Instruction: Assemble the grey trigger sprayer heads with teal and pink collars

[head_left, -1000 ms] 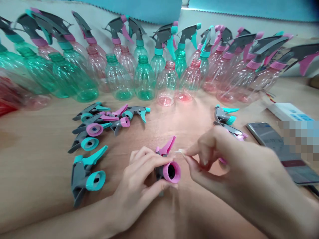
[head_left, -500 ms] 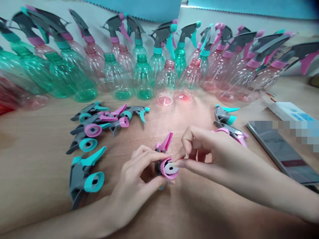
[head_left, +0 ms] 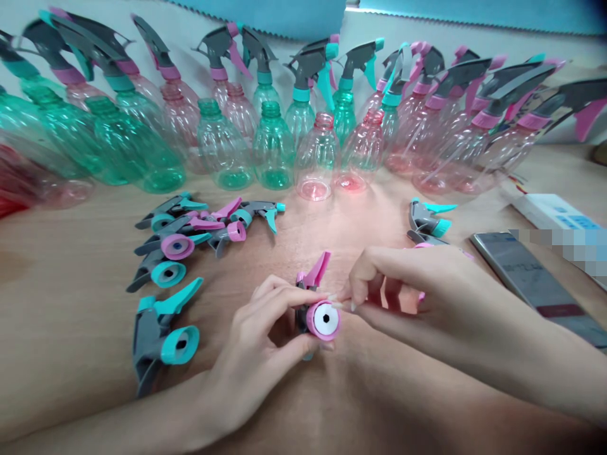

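Note:
My left hand (head_left: pixel 268 328) is closed around a grey trigger sprayer head with a pink collar (head_left: pixel 310 328) and a pink trigger (head_left: pixel 317 270). The collar's open end faces me, and inside it lies a white round washer (head_left: pixel 326 320) with a dark hole in its middle. My right hand (head_left: pixel 393 281) is closed in a pinch, its fingertips at the collar's upper right rim. Whether anything sits between those fingertips is hidden. Left of my left hand lies a sprayer head with a turquoise collar (head_left: pixel 192 344) and trigger.
Several loose sprayer heads (head_left: pixel 176 246) lie in a cluster at left. Another sprayer head (head_left: pixel 424 218) lies beyond my right hand, one more partly covered. A phone (head_left: pixel 531 272) and a white box (head_left: pixel 552 205) are at right. Capless bottles (head_left: pixel 272 145) stand before bottles with sprayers (head_left: pixel 344 101).
My right fingertips have drawn back from the washer's face to the collar's rim. The washer, tilted before, now sits flatter in the collar. My left hand keeps its grip.

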`<action>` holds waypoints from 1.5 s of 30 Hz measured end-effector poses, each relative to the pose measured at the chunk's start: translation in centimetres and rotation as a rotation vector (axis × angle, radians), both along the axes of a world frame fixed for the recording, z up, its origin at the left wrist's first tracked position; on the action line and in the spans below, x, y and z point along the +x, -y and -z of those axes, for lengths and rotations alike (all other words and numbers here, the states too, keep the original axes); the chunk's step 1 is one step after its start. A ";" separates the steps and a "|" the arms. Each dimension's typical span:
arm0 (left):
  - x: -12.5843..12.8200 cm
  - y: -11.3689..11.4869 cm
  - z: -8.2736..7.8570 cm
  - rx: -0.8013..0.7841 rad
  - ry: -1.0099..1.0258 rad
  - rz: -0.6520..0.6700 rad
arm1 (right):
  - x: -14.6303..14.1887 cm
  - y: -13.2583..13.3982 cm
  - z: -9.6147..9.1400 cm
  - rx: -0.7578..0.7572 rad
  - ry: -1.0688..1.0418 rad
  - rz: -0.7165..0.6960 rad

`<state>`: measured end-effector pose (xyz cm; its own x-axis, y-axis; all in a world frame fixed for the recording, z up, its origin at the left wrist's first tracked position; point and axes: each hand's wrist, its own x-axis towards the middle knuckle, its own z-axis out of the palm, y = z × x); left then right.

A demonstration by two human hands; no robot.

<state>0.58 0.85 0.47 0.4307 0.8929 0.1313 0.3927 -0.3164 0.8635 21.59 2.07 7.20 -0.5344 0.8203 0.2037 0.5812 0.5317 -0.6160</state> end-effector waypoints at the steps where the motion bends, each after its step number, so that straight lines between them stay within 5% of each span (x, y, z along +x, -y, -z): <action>1: 0.0 0.0 0.0 0.001 0.001 -0.001 | 0.1 0.0 0.0 0.007 0.014 -0.006; 12: -0.1 0.0 -0.1 -0.005 -0.006 0.002 | -0.2 0.2 0.9 -0.147 0.083 -0.052; 22: -0.1 0.0 0.2 -0.013 -0.003 0.010 | -0.5 0.5 1.3 -0.012 0.105 -0.054; 45: -0.2 0.1 -0.1 0.112 0.004 0.052 | -1.6 0.6 1.7 -0.008 -0.017 -0.142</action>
<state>0.40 0.80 0.56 0.4751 0.8491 0.2308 0.3703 -0.4309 0.8229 20.00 1.52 5.53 -0.6415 0.7384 0.2078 0.4899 0.6028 -0.6298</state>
